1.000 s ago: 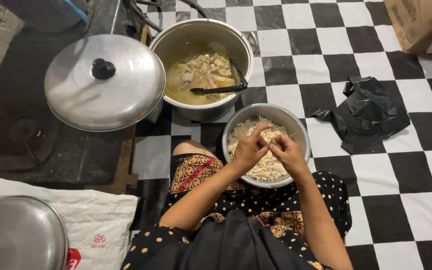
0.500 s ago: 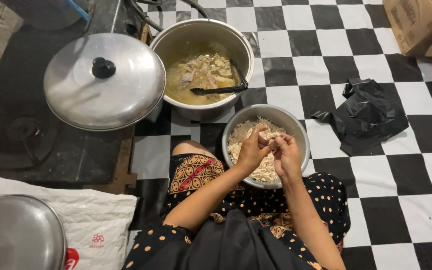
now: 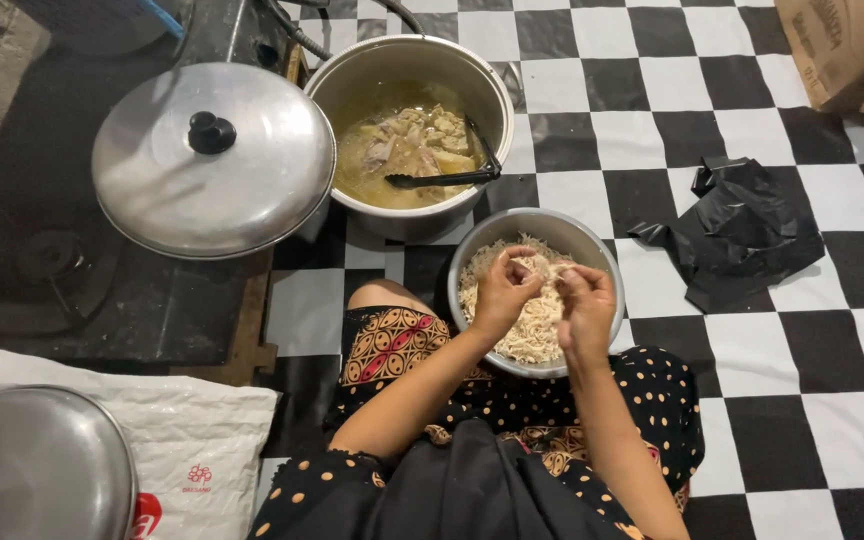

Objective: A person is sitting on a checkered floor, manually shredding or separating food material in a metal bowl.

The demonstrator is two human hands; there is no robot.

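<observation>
Fingers of the left hand (image 3: 501,292) and right hand (image 3: 586,305) pinch one pale fibrous shred (image 3: 544,268) between them.
It hangs just above the round metal bowl (image 3: 479,246) heaped with stringy shredded meat (image 3: 532,338); beyond, a ladle (image 3: 447,179) rests in the broth-filled pot (image 3: 400,60).

Beyond the lap: 1 large metal pot (image 3: 344,80) of pale broth with meat pieces, a black ladle (image 3: 442,178) leaning inside. Left of it, 1 round metal lid (image 3: 252,170) with a black knob; lower left, another lid (image 3: 37,465) on a white plastic bag (image 3: 202,440). To the right, a crumpled black plastic bag (image 3: 742,230) on the checkered floor (image 3: 792,380), and a cardboard box (image 3: 842,50) at the top corner.
</observation>
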